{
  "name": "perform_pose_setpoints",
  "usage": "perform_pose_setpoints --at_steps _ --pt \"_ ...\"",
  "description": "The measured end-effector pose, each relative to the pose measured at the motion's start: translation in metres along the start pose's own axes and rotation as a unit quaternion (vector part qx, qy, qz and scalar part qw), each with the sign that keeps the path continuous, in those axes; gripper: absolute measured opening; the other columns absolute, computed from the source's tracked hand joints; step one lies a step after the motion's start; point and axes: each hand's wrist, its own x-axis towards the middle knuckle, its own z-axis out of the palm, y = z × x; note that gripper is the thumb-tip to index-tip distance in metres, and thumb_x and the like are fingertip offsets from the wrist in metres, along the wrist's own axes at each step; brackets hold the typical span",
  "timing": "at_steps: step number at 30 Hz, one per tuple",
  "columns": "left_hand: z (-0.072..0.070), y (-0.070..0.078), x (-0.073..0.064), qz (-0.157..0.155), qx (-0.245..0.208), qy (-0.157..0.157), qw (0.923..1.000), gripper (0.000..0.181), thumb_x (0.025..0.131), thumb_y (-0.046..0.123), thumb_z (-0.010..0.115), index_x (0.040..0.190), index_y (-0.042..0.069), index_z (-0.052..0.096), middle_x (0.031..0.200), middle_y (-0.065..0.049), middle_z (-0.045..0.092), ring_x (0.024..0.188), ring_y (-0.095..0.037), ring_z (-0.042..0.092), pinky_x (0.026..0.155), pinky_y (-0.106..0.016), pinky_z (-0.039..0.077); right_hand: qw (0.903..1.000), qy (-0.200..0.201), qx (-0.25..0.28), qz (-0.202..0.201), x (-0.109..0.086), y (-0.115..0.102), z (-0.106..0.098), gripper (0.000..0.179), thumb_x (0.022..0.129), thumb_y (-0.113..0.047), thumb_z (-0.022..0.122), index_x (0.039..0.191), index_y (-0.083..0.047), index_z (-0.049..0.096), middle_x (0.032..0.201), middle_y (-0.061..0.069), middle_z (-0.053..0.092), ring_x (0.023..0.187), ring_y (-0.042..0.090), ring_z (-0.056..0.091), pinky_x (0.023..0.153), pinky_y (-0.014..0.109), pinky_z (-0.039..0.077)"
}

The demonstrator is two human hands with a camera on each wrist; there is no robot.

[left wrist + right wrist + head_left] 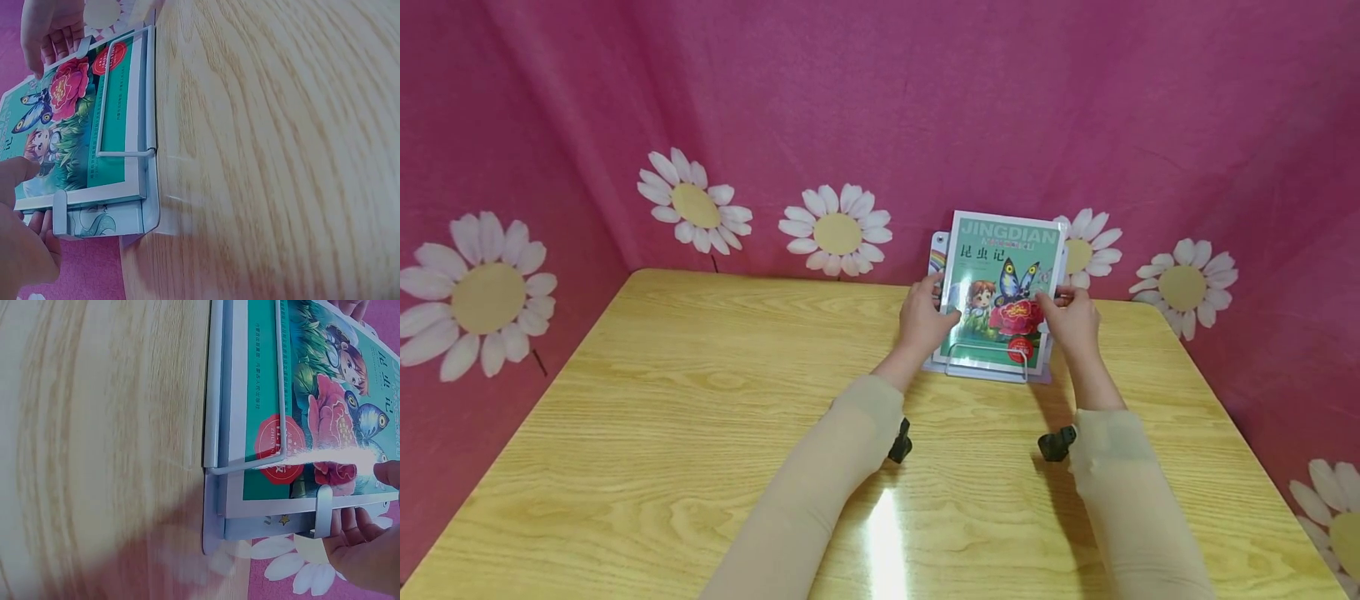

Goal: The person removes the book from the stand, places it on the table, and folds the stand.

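A green book [992, 287] with a butterfly, a flower and a child on its cover leans on a pale book stand [937, 250] at the table's back edge. Across the cover's lower part runs the stand's wire bar [987, 377]. My left hand [925, 315] holds the book's left edge, thumb on the cover and fingers behind. On the opposite edge, my right hand [1070, 321] grips in the same way. In the right wrist view a side clip [323, 512] of the stand laps the book's edge. The fingertips behind the book are partly hidden.
The wooden table [700, 400] stretches in front and to the left. A pink cloth [850, 100] printed with white daisies hangs behind the stand and at both sides. Small dark devices [1056, 444] sit at both wrists.
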Motion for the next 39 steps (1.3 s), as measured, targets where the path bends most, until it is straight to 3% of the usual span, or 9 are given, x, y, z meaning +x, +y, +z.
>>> perform_pose_setpoints --at_steps 6,11,15,24,39 --pt "0.0 0.0 0.0 -0.008 -0.005 0.003 0.9999 0.063 0.079 0.01 0.075 0.135 0.011 0.049 0.109 -0.007 0.057 0.099 -0.018 0.059 0.084 -0.029 0.049 0.9995 -0.024 -0.006 0.017 0.001 -0.001 -0.001 0.057 0.093 -0.038 0.052 0.128 0.006 0.045 0.112 0.017 0.051 0.098 0.023 0.046 0.076 0.024 0.042" --pt "0.002 0.001 0.003 -0.006 -0.01 -0.003 0.9999 0.062 0.078 0.004 0.074 0.135 0.013 0.049 0.103 -0.007 0.056 0.094 -0.016 0.057 0.079 -0.024 0.049 0.9987 -0.043 -0.008 0.026 0.0 -0.003 -0.008 0.049 0.093 -0.026 0.056 0.128 0.006 0.042 0.112 0.016 0.049 0.098 0.023 0.046 0.075 0.025 0.042" --pt "0.003 0.002 0.005 -0.003 -0.001 -0.005 1.0 0.059 0.08 0.001 0.071 0.134 0.013 0.05 0.1 -0.006 0.056 0.089 -0.015 0.055 0.078 -0.022 0.049 0.9985 -0.053 -0.005 0.017 0.0 -0.002 -0.012 0.044 0.091 -0.015 0.057 0.126 0.005 0.04 0.114 0.018 0.049 0.101 0.024 0.046 0.074 0.024 0.042" --pt "0.003 -0.001 0.006 -0.005 0.006 0.001 1.0 0.061 0.078 -0.011 0.066 0.132 0.015 0.051 0.1 -0.007 0.058 0.089 -0.016 0.056 0.077 -0.023 0.05 0.9976 -0.068 -0.008 -0.005 0.002 0.001 -0.015 0.04 0.091 -0.009 0.059 0.124 0.004 0.04 0.108 0.016 0.049 0.095 0.02 0.046 0.071 0.021 0.042" --pt "-0.002 -0.007 0.012 0.008 -0.007 0.018 0.9998 0.057 0.074 -0.015 0.064 0.125 0.01 0.056 0.093 -0.01 0.064 0.082 -0.018 0.062 0.072 -0.022 0.052 0.9989 -0.028 0.029 0.025 0.005 0.001 -0.003 0.042 0.09 -0.009 0.061 0.128 0.004 0.049 0.118 0.019 0.055 0.102 0.021 0.054 0.068 0.012 0.046"
